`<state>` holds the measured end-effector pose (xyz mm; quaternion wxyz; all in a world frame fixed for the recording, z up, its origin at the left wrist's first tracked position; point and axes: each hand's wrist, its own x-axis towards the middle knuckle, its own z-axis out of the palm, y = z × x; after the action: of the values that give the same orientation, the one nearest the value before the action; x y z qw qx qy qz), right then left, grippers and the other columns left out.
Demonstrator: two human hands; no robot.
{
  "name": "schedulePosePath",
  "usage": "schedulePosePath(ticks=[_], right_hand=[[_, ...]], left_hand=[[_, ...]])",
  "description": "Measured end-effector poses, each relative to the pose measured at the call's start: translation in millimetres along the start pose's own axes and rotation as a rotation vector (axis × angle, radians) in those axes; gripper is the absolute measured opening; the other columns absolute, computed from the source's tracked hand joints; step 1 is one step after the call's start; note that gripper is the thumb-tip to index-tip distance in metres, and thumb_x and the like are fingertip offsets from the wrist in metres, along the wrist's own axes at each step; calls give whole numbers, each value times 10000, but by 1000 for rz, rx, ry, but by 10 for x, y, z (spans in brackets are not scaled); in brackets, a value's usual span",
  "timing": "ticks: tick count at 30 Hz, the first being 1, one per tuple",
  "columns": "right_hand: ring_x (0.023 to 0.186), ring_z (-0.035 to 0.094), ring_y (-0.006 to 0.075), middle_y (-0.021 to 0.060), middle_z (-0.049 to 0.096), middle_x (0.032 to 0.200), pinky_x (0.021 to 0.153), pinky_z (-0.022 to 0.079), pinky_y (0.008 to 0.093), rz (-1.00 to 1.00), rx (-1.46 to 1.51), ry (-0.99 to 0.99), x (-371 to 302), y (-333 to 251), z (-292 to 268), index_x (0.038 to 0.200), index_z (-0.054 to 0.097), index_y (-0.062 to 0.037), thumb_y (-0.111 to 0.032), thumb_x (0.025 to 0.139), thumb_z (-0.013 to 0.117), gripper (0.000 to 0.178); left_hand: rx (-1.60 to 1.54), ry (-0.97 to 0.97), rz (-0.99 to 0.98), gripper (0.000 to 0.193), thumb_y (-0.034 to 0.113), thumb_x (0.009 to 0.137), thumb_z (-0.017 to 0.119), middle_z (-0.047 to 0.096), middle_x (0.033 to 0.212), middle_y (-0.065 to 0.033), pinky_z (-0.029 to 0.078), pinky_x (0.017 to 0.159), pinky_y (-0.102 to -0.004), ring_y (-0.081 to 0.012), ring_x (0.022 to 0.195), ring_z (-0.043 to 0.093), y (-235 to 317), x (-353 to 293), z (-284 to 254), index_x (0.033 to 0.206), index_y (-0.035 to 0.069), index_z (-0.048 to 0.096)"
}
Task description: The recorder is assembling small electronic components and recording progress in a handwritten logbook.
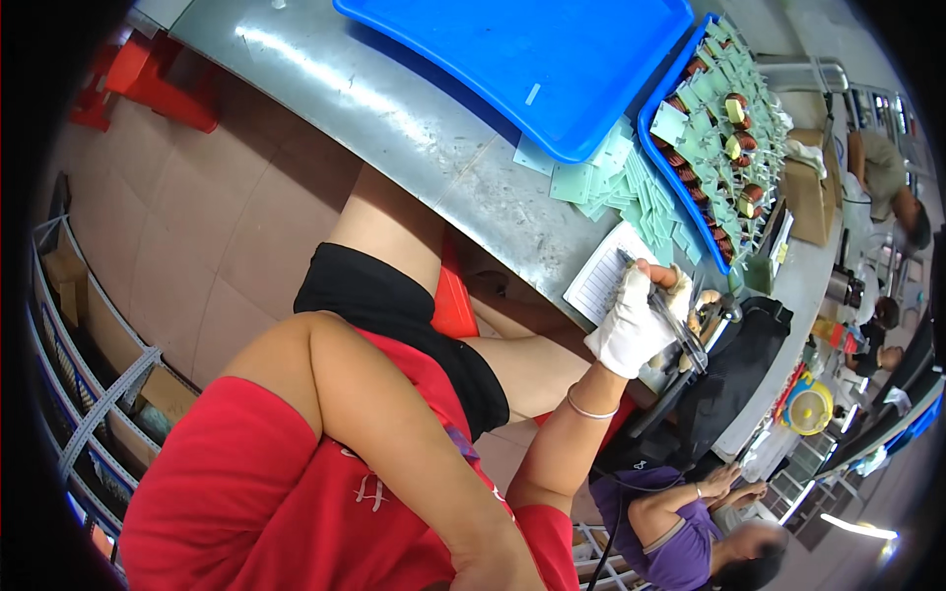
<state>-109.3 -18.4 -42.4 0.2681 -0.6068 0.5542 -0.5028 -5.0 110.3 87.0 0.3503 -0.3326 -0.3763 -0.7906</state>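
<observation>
Red T-shirt cloth filled the space nearest the camera, and across it the left forearm, bare and bent sharply at the elbow, ran down to the lower edge. Its hand lay beyond the view, so how those fingers stood, or whether they held anything, could not be told.

Out to the right, past a thin bangle, the right hand wore a white glove with bare fingertips poking out. Those fingers were closed around a slim dark pen, its end over a white ruled pad near the rim of the metal desk. Just beside the hand was grey metalwork of unclear kind, with a black bag beyond.

Past the pad lay a loose heap of pale green cards, some by the corner of a large blue tray. Close by, a second blue tray held copper-coloured coils among more such cards. Farther off sat a co-worker in purple.
</observation>
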Motion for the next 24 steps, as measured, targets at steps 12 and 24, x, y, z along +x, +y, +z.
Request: schedulePosePath(ticks=[12,24], right_hand=[[661,479,69,5,543,748,663,406,206,25,-87,-6,-13,-40,-23,810,529,-27,-39,818,688,160],[680,493,80,13,541,770,683,420,220,6,-38,11,-14,-8,-22,828,514,-31,-15,806,691,180]], left_hand=[[9,-10,-13,251,105,780,626,654,984,-176,450,866,-368,-285,975,607,-15,-36,17,987,-37,631],[19,-8,-21,270,131,774,645,650,984,-177,448,861,-372,-292,971,602,-14,-92,33,988,-33,626]])
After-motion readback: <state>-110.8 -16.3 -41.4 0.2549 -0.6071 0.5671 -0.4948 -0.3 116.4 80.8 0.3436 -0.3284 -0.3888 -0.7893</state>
